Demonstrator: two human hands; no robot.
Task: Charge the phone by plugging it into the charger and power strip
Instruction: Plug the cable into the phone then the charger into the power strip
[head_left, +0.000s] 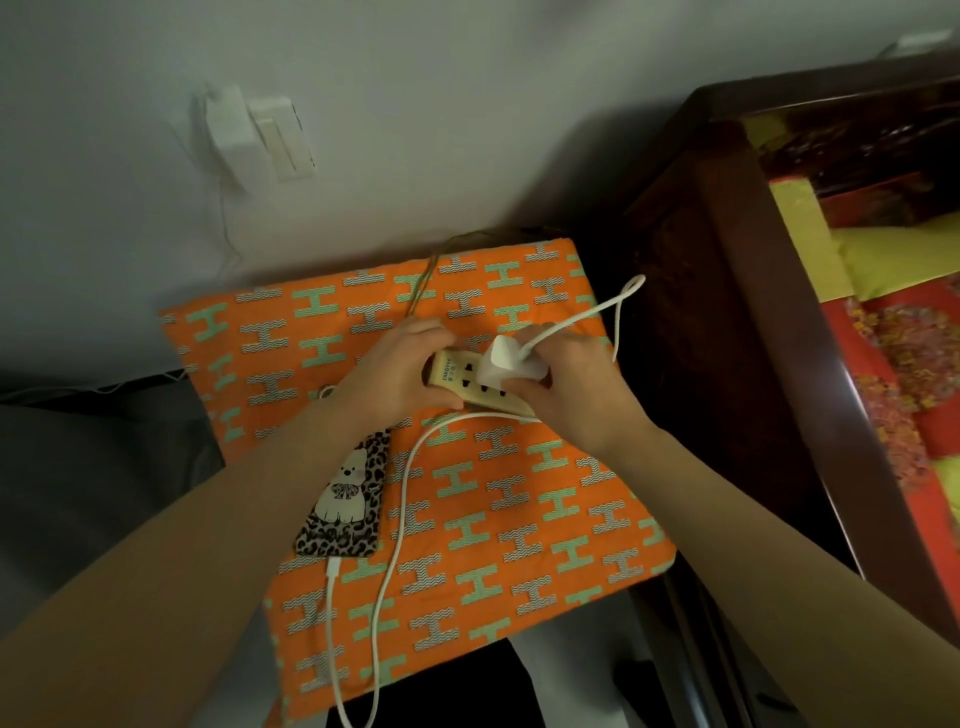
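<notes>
The charger (511, 364), small, hard and light we guessed, sat on the power strip (480, 387) on the orange cushion (519, 493), our right hand (566, 384) pinching its sides, our left hand (400, 369) wrapped around the strip's end.

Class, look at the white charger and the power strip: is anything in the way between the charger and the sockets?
Nothing visible is. The right hand holds the white charger right on the power strip, which the left hand steadies. Whether its prongs are fully seated cannot be told.
</notes>
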